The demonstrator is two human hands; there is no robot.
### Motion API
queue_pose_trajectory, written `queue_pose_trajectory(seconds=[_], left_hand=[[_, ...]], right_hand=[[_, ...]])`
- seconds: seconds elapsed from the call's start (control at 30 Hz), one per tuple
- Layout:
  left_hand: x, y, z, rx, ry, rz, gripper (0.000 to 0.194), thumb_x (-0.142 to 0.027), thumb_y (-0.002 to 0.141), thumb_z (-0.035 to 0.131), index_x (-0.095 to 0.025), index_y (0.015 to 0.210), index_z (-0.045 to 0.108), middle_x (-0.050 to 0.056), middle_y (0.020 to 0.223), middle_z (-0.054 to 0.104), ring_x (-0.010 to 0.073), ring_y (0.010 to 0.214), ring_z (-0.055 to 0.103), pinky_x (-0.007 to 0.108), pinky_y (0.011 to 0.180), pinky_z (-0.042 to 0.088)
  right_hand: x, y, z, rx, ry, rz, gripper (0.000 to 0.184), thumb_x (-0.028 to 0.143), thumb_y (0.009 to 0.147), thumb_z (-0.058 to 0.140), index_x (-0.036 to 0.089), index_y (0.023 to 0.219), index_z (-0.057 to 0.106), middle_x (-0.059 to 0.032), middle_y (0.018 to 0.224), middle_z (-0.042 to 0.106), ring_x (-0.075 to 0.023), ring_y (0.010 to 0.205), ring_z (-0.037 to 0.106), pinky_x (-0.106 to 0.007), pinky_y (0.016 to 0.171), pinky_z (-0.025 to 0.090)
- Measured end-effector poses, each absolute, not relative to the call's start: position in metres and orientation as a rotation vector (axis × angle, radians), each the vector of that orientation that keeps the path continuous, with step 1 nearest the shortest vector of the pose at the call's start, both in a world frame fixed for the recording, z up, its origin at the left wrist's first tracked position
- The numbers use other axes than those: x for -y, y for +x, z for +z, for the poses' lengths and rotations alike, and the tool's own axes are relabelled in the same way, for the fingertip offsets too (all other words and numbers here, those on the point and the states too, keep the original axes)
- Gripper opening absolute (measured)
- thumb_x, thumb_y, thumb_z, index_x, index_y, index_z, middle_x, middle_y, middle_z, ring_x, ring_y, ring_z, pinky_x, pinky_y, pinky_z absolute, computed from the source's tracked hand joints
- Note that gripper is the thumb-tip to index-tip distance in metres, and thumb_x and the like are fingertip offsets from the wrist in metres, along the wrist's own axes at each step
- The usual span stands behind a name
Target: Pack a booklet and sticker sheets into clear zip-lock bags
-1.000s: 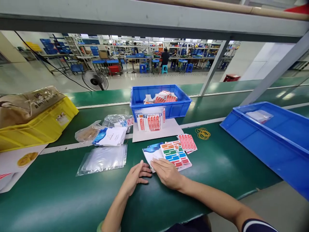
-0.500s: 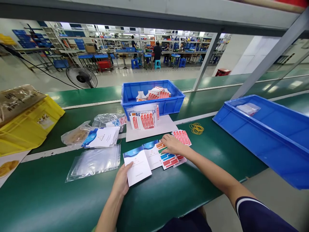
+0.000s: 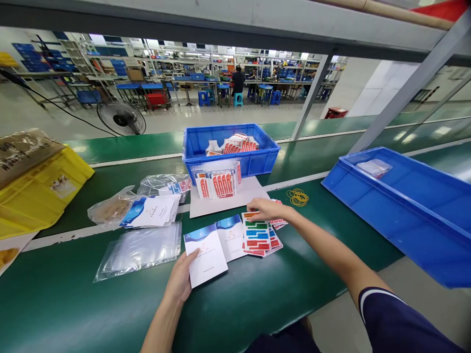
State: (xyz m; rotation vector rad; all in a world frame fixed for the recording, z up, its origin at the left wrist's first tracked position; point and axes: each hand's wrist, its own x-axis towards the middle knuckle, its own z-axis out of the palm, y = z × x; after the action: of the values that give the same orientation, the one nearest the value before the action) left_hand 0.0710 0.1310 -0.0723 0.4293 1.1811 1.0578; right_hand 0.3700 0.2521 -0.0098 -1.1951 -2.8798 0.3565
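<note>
My left hand grips the lower left edge of a white booklet with a blue top band, thumb on its cover. A second booklet of the same look lies on the table, partly under the held one's right edge. My right hand pinches the top edge of a sticker sheet with orange, green, blue and red bands. Under and beside that sheet lie more sheets with red labels, fanned out. Part of another red-labelled pile shows behind my right wrist.
Clear plastic bags and a stack of booklets lie at left. Bagged sheets stand against a blue bin. Rubber bands lie at right, near a tilted blue bin. A yellow crate stands far left.
My right hand has shifted slightly up, and the coloured sticker sheet now sits straighter under its fingers. My left hand still holds the booklet. The whole view has shifted slightly.
</note>
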Motion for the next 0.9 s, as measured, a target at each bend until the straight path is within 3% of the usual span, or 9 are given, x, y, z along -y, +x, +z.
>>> queue_pose_trajectory(seconds=[0.13,0.2,0.33,0.43,0.57,0.73,0.9], left_hand=[[-0.130,0.071,-0.072,-1.167,0.436,1.045,0.029,-0.016,0.075,0.065,-0.012,0.103,0.060,0.012,0.089,0.073,0.0268,0.080,0.070,0.037,0.067,0.059],[-0.130,0.071,-0.072,-1.171,0.435,1.038,0.029,-0.016,0.075,0.066,-0.012,0.103,0.060,0.013,0.090,0.073,0.0274,0.081,0.070,0.037,0.068,0.059],[-0.131,0.072,-0.073,-1.181,0.436,1.036,0.028,-0.017,0.075,0.067,-0.013,0.101,0.060,0.013,0.091,0.073,0.0284,0.084,0.070,0.039,0.070,0.059],[-0.131,0.074,-0.074,-1.188,0.436,1.027,0.026,-0.016,0.075,0.066,-0.013,0.100,0.060,0.013,0.091,0.073,0.0285,0.084,0.070,0.040,0.070,0.058],[-0.130,0.078,-0.075,-1.193,0.438,1.006,0.025,-0.016,0.075,0.065,-0.012,0.100,0.060,0.013,0.091,0.073,0.0274,0.080,0.070,0.039,0.069,0.059],[-0.130,0.077,-0.076,-1.192,0.450,0.996,0.030,-0.018,0.076,0.065,-0.011,0.105,0.059,0.015,0.092,0.073,0.0257,0.074,0.071,0.036,0.065,0.059],[-0.129,0.075,-0.074,-1.174,0.450,0.999,0.031,-0.018,0.076,0.065,-0.012,0.106,0.058,0.015,0.093,0.072,0.0262,0.074,0.071,0.036,0.064,0.059]], right_hand=[[-0.264,0.397,-0.001,2.874,-1.227,0.447,0.028,0.042,0.087,0.052,0.015,0.084,0.062,0.0007,0.076,0.063,-0.0138,0.068,0.056,-0.022,0.064,0.038],[-0.264,0.400,-0.005,2.845,-1.275,0.408,0.025,0.038,0.086,0.055,0.014,0.088,0.063,-0.0020,0.078,0.065,-0.0164,0.071,0.058,-0.025,0.068,0.040],[-0.249,0.384,-0.024,2.744,-1.330,0.232,0.038,0.029,0.081,0.062,0.010,0.113,0.055,-0.0161,0.112,0.059,-0.0285,0.104,0.052,-0.040,0.089,0.038],[-0.233,0.364,-0.036,2.830,-1.155,0.183,0.034,0.018,0.085,0.053,0.016,0.119,0.053,-0.0123,0.125,0.053,-0.0251,0.119,0.044,-0.039,0.099,0.035],[-0.226,0.343,-0.046,3.070,-0.898,0.095,0.035,0.002,0.082,0.044,0.016,0.112,0.058,-0.0114,0.133,0.048,-0.0269,0.131,0.032,-0.042,0.101,0.035],[-0.235,0.340,-0.045,3.155,-0.826,0.129,0.019,0.011,0.083,0.052,0.014,0.097,0.063,-0.0119,0.126,0.054,-0.0292,0.129,0.037,-0.042,0.100,0.038],[-0.240,0.344,-0.038,3.221,-0.802,0.134,0.020,0.014,0.080,0.056,0.015,0.098,0.063,-0.0127,0.129,0.053,-0.0324,0.129,0.038,-0.045,0.099,0.039]])
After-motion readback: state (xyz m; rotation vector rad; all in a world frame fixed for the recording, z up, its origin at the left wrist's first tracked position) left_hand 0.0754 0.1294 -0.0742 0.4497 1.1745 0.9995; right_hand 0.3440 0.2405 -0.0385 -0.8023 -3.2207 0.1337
